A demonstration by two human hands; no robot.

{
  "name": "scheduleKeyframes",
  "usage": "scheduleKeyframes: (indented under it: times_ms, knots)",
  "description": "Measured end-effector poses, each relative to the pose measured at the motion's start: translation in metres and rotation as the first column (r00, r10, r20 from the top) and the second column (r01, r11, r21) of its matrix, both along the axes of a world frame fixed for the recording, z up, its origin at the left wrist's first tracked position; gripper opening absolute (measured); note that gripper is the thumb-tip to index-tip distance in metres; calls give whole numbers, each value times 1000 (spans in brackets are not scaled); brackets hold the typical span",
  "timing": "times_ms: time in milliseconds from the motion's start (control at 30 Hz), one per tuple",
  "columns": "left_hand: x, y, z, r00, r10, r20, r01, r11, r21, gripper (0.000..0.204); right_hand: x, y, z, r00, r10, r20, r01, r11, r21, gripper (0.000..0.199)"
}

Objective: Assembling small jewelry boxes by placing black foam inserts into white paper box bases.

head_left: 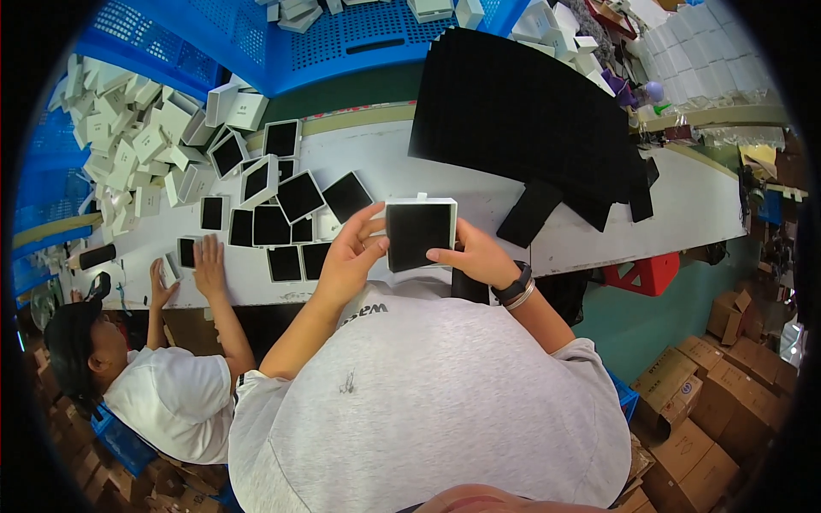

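Between my two hands is a small white box tray (420,235) with a black lining inside, held up close to my chest above the table's front edge. My left hand (351,253) grips its left side, thumb at the front. From the right, my right hand (479,256) holds it too, its thumb lying on the black lining. To the left of my hands, several white trays with black linings (299,197) lie and lean on one another. A large fanned stack of black sheets (522,111) rests on the table at the right, with loose black pieces (528,214) near it.
At my left a co-worker (162,385) handles a tray (186,251) on the white table (359,144). White boxes (128,145) are heaped at the far left. Blue crates (342,51) stand behind the table. A red stool (643,275) and cardboard boxes (684,453) are at the right.
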State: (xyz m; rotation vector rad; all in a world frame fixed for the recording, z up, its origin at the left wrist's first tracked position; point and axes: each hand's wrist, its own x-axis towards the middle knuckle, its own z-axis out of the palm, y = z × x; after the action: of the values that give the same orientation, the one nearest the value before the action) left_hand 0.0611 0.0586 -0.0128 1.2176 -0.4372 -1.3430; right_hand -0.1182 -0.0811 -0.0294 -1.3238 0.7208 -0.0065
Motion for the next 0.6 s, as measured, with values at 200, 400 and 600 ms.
scheduleKeyframes:
  times_ms: [200, 400, 600]
  knots:
    - [-3, -6, -8, 927, -52, 372, -32, 975, 218, 36, 9, 0, 18, 998, 51, -48, -59, 984, -170, 63]
    - [-2, -13, -21, 974, 121, 191, -129, 991, 25, 36, 8, 2, 17, 992, -30, -125, 4, 978, -208, 54]
    - [-4, -18, -25, 894, -22, 447, -20, 996, 88, 48, 7, 10, 6, 999, 37, -22, -42, 944, -326, 46]
